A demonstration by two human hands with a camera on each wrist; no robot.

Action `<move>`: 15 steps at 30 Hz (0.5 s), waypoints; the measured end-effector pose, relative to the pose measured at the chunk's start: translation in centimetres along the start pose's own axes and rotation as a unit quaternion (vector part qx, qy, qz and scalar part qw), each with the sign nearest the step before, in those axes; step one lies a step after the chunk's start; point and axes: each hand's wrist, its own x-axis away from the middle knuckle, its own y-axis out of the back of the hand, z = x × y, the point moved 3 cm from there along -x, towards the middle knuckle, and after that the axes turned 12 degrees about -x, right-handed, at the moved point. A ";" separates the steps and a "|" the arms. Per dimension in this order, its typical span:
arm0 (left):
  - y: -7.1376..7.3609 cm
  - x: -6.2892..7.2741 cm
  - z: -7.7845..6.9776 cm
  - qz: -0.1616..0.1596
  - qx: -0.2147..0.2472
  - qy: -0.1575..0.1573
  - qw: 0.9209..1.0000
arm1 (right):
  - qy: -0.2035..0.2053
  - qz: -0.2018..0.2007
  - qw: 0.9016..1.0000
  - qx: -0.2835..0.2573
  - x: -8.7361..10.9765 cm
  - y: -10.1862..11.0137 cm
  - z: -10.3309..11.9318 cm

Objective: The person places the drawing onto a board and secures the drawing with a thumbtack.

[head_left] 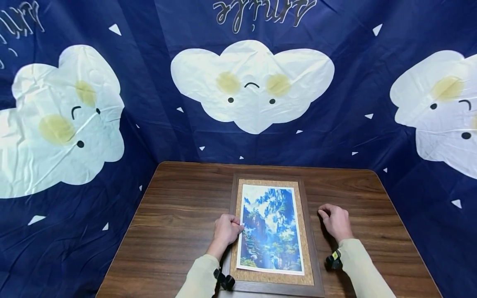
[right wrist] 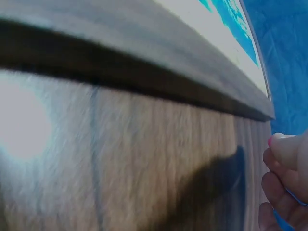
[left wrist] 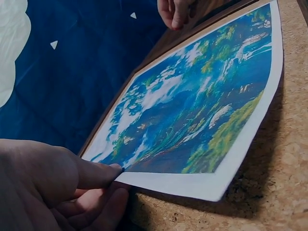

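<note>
on the framed cork board (head_left: pixel 272 277), set on the wooden table (head_left: pixel 179 215), lies the landscape print (head_left: pixel 272 227); the left hand (head_left: pixel 226 228) pinches its left edge between thumb and fingers. right of the board, the right hand (head_left: pixel 337 222) is curled, its fingertips seemingly pinching a small pink thing (right wrist: pixel 270 141). the sheet, lower left corner raised, is probably light, flexible and easily creased; its white margins offer the safest hold.

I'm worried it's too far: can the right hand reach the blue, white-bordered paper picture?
Probably yes: the right hand is beside the brown, rectangular wooden frame, and nothing seems to block its way across to the picture.
</note>
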 end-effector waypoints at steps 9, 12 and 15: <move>-0.1 0.2 0.2 -0.009 0.000 0.003 1.000 | -0.001 0.007 1.000 -0.023 -1.3 -1.6 2.0; -0.2 0.1 0.2 -0.007 0.003 0.005 1.000 | -0.001 0.017 0.999 -0.031 -1.7 -2.2 2.5; -0.3 0.0 0.2 -0.007 0.004 0.001 1.000 | -0.004 0.026 0.999 -0.038 -2.0 -2.8 2.9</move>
